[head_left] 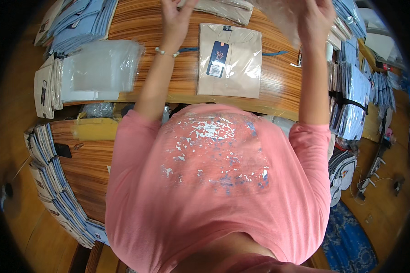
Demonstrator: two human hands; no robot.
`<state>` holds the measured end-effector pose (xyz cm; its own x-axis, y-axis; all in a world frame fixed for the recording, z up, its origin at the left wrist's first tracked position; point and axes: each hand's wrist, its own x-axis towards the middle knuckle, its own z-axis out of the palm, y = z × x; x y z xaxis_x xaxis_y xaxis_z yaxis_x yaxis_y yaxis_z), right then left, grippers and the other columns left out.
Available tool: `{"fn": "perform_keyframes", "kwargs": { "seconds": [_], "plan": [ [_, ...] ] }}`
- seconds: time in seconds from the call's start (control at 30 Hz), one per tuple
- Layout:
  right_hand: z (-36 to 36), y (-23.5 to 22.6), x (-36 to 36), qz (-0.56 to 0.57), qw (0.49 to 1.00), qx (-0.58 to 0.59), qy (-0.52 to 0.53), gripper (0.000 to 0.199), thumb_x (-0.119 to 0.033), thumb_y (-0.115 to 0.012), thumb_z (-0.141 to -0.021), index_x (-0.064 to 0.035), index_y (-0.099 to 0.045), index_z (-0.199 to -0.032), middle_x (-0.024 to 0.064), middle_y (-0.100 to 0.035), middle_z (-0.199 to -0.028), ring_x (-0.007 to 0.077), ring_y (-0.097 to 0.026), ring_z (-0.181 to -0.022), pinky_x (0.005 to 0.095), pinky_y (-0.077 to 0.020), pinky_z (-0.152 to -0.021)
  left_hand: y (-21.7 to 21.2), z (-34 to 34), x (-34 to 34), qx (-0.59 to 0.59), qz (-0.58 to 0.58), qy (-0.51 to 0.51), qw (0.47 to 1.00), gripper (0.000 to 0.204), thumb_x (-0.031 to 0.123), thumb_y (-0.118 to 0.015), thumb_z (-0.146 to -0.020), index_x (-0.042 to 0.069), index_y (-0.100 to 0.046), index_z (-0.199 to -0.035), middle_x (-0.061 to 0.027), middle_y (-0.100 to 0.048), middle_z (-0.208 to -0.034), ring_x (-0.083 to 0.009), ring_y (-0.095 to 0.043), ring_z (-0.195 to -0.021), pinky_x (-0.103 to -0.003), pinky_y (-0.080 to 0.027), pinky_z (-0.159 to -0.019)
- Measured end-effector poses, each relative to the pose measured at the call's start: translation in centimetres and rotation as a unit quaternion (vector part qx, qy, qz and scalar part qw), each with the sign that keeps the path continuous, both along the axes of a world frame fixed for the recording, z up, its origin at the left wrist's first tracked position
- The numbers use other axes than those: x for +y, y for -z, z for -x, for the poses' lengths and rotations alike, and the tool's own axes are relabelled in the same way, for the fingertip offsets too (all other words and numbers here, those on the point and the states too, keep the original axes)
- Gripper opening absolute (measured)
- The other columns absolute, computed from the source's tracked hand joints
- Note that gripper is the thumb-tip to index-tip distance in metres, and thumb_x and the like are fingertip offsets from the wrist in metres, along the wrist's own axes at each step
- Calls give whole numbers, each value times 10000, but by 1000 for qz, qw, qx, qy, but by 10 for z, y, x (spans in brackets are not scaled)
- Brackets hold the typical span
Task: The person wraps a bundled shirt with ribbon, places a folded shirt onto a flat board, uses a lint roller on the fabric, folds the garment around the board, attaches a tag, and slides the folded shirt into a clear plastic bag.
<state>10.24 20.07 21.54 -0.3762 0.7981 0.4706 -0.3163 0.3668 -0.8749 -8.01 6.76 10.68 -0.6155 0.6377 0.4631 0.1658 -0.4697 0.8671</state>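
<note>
At the top edge, my left hand [176,18] is raised over the table, its visible fingers apart; the fingertips are cut off. My right hand [315,20], at the upper right, grips a clear plastic bag [280,18] that hangs to its left. Between my forearms a folded beige shirt [246,63] lies flat in a clear bag, with a navy hang tag [217,59] on its front. A blue strip [275,53] shows on both sides of this shirt. Beyond it lies another beige bagged garment [228,10], partly cut off.
Clear bags [102,68] lie on the left beside stacked beige shirts [45,86]. Blue shirts [82,25] are piled at the far left. More bagged shirts [351,95] stand at right. A dark phone-like object [63,150] rests near a long shirt row [54,191].
</note>
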Motion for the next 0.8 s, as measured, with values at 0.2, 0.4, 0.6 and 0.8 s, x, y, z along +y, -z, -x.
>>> {"fn": "perform_keyframes", "kwargs": {
  "seconds": [0.2,0.4,0.6,0.8],
  "plan": [
    [-60,-19,-8,213,974,-50,-62,316,-156,-561,-884,10,-517,-1148,101,-602,-1092,180,-595,-980,289,-476,-869,-9,-50,8,-144,-77,121,979,562,149,-552,-870,37,-259,-1337,-160,-455,-1263,-227,-441,-1169,-333,-396,-952],
    [-79,198,33,315,892,-324,-4,494,-163,-707,-780,31,-482,-1174,97,-611,-889,142,-600,-808,282,-495,-648,94,-61,-28,-324,220,66,918,596,51,-553,-870,7,-213,-1357,-193,-467,-1261,-197,-488,-1109,-290,-398,-929],
    [-45,171,71,-75,855,-512,42,380,-317,-645,-791,-27,-616,-1035,100,-644,-719,180,-625,-665,331,-481,-616,117,-59,-45,-285,257,42,923,548,35,-556,-858,-31,-264,-1318,-170,-500,-1200,-197,-495,-1081,-281,-413,-900],
    [44,239,178,19,933,-359,24,321,-265,-682,-783,15,-618,-927,74,-638,-775,173,-589,-665,306,-485,-594,131,-48,-41,-57,358,35,931,618,31,-613,-793,-5,-281,-1313,-207,-498,-1197,-259,-522,-1057,-319,-405,-921]
  ]
}}
